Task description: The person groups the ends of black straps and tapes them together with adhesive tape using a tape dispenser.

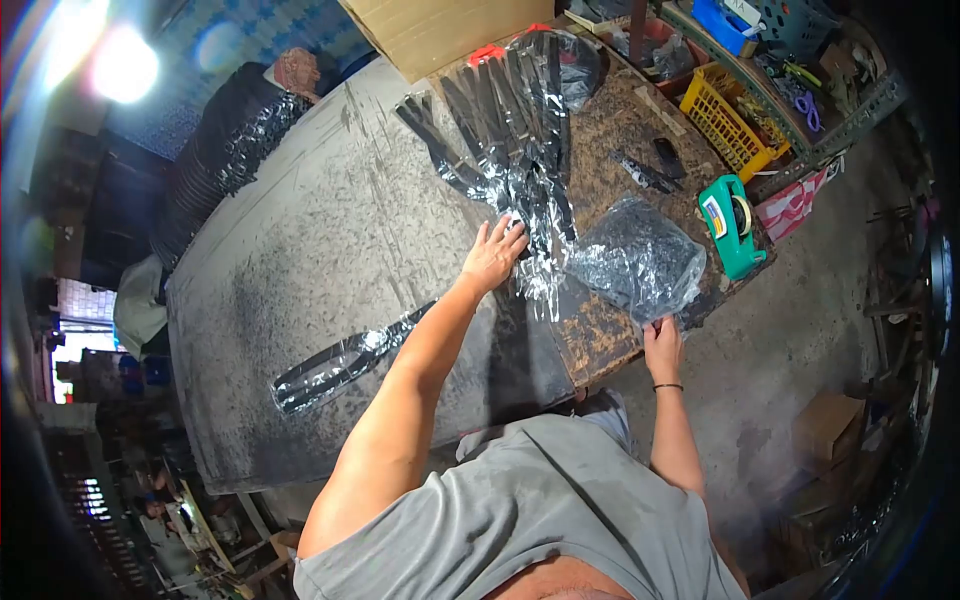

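Note:
My left hand is stretched out with its fingers apart, the fingertips right at the gathered lower end of a fan of black strips in shiny clear wrapping. At the table's near edge, my right hand pinches the corner of a clear plastic bag, which lies crumpled on the worn brown tabletop. One more wrapped black strip rests to the left, partly covered by my left forearm.
Right of the bag stands a green tape dispenser. Beyond it are dark small tools, a yellow basket and a shelf with purple scissors. A cardboard box sits at the far edge. Wrapped dark bundles border the left side.

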The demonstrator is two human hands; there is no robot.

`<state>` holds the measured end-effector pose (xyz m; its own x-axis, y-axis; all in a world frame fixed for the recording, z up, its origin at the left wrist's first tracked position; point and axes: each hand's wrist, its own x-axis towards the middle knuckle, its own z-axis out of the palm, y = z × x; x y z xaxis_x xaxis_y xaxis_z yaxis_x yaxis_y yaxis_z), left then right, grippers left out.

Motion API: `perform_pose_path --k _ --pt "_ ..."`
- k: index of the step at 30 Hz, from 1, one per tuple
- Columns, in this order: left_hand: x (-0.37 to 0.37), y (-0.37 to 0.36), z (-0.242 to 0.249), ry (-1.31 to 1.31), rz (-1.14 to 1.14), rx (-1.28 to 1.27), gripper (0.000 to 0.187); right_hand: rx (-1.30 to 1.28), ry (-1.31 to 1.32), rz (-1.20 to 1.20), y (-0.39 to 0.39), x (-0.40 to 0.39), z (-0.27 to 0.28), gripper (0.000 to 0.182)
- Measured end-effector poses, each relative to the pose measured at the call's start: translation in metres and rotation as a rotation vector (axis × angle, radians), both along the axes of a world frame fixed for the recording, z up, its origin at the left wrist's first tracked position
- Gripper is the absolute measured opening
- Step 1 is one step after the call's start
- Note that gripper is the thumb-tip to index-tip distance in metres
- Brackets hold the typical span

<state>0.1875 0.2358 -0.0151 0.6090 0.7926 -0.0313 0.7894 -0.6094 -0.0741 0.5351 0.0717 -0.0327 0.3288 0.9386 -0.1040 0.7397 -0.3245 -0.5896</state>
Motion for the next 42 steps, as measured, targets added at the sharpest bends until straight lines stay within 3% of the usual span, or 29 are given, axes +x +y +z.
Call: perform_pose_path --k 6,8,11,13,15,16,18,20,21,22,23,26,28,30,32,34,35,36,38,40,42 --pt "0.002 0.046 -0.002 0.235 -0.212 0.012 0.034 0.135 0.106 0.041 -0.004 -0.004 0.024 0.022" --pt "0.0 0.051 0.003 0.244 -0.222 -0.014 0.032 -0.006 0.144 0.055 -0.006 0.005 0.025 0.024" --pt "-0.003 0.052 0.001 0.206 -0.242 0.041 0.025 0.1 0.122 0.05 -0.012 0.013 0.025 0.026" --pt "-0.005 0.054 0.006 0.219 -0.253 0.075 0.022 -0.135 0.151 -0.013 -0.012 0.013 0.048 0.03" --pt "-0.001 0.055 0.02 0.309 -0.26 -0.022 0.019 -0.118 0.136 -0.011 -0.02 0.018 0.046 0.031" --pt "0.0 0.056 0.028 0.377 -0.232 -0.065 0.017 -0.109 0.121 -0.005 -0.027 0.021 0.044 0.032" --pt "-0.014 0.059 0.039 0.234 -0.111 -0.181 0.02 -0.041 0.139 -0.028 -0.038 0.02 0.041 0.032" --pt "-0.024 0.059 0.081 0.148 0.189 -0.293 0.028 0.018 0.15 -0.064 -0.047 0.021 0.032 0.033" --pt "-0.064 0.072 0.048 -0.06 0.067 -0.067 0.03 -0.035 0.204 -0.062 -0.048 0.024 0.021 0.032" --pt "-0.065 0.067 0.074 0.059 0.307 -0.067 0.029 -0.088 0.261 -0.063 -0.05 0.026 0.017 0.033" --pt "-0.092 0.065 0.075 -0.052 0.305 0.066 0.027 -0.127 0.234 -0.055 -0.049 0.026 0.023 0.032" --pt "-0.137 0.04 0.125 -0.031 0.551 0.129 0.024 -0.138 0.114 -0.07 -0.046 0.018 0.042 0.028" --pt "-0.186 0.019 0.143 -0.196 0.57 0.197 0.024 -0.104 0.021 -0.088 -0.049 0.011 0.051 0.026" --pt "-0.238 0.001 0.146 -0.411 0.55 0.484 0.026 -0.096 0.083 -0.106 -0.052 0.006 0.058 0.025" --pt "-0.273 -0.024 0.169 -0.773 0.809 0.236 0.028 -0.094 0.153 -0.111 -0.058 0.008 0.039 0.026" --pt "-0.285 -0.058 0.183 -1.057 0.812 0.32 0.026 -0.093 0.23 -0.106 -0.062 -0.002 0.039 0.028" --pt "-0.282 -0.074 0.188 -1.286 0.862 0.309 0.019 -0.184 0.472 -0.182 -0.063 -0.011 0.054 0.028" --pt "-0.27 -0.088 0.196 -1.283 0.864 0.319 0.019 -0.278 0.715 -0.253 -0.064 -0.022 0.063 0.028" --pt "-0.234 -0.123 0.208 -1.638 0.728 0.154 0.014 -0.224 0.78 -0.257 -0.07 -0.043 0.065 0.025" --pt "-0.196 -0.152 0.207 -1.697 0.668 -0.063 0.015 -0.179 0.847 -0.213 -0.072 -0.063 0.054 0.023" --pt "-0.167 -0.174 0.194 -1.807 0.647 -0.272 0.027 0.101 0.979 -0.184 -0.068 -0.094 0.03 0.019"
